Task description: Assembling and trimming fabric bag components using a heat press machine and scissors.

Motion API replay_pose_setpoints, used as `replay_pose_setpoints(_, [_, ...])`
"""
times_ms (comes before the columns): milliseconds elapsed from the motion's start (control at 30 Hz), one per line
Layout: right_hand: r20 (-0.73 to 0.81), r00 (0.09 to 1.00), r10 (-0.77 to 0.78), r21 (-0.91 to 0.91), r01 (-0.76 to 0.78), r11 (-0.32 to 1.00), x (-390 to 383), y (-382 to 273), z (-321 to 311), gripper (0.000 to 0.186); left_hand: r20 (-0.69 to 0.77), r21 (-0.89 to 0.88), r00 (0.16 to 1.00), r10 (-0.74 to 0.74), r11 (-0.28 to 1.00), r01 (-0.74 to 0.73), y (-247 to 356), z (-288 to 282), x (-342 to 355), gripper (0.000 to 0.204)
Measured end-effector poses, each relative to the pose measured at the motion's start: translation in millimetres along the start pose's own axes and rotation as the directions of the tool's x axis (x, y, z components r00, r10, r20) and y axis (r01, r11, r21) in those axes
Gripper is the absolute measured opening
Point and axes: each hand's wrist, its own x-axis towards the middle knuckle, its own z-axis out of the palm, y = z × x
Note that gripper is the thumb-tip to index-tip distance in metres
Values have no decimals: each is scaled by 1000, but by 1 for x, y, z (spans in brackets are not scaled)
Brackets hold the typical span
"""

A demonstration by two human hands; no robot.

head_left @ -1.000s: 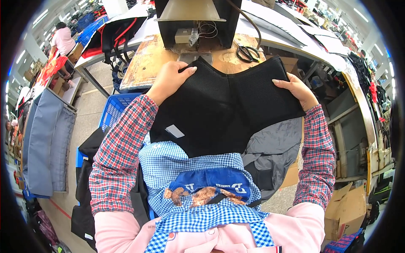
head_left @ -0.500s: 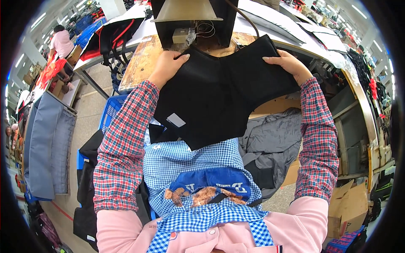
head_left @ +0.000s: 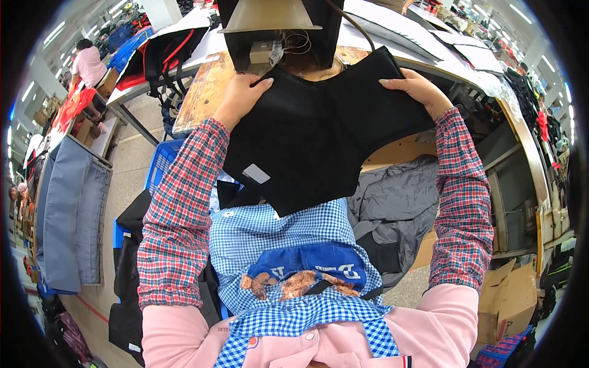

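My left hand [head_left: 244, 96] grips the upper left edge of a black textured fabric piece [head_left: 316, 141], thumb on its face. My right hand [head_left: 418, 89] holds the piece's upper right corner, thumb in front. The piece is stretched between both hands, with a white label [head_left: 257, 173] low on its left part; its lower point hangs over my checked apron [head_left: 279, 230]. Its top edge is just in front of a machine [head_left: 273, 21] with a pale hood and loose wires, over a worn wooden board [head_left: 197, 103], which the fabric partly hides.
A blue basket [head_left: 158, 164], grey fabric [head_left: 396, 202] and a cardboard box [head_left: 508, 300] lie around me. Long tables with padded pieces [head_left: 396, 27] stand behind. A person in pink [head_left: 87, 64] works at the far left; metal racks stand either side.
Both hands have moved the black fabric up and forward toward the machine, mostly in the first half second. The fabric now covers the spot where black scissors lay visible earlier.
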Motion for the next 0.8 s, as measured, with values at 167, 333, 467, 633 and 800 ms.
replay_pose_setpoints(167, [7,1000,1,38,-1,999,-7,1,-2,53,15,13,1000,2,1000,-2,8,2,-2,45])
replay_pose_setpoints(333, [10,1000,-20,7,20,1000,-6,1,-1,55,7,20,1000,-9,1000,9,7,-2,-8,45])
replay_pose_setpoints(467, [9,1000,18,-45,-18,999,-19,-1,2,51,50,-22,997,-57,998,58,5,-5,-21,42])
replay_pose_setpoints(633, [36,999,11,293,-21,956,-104,12,-8,41,-8,17,994,112,994,-112,16,-45,-112,37])
replay_pose_setpoints(800, [-330,931,154,350,-30,936,-245,148,-109,43,-103,122,994,-46,991,59,-51,-88,-239,32])
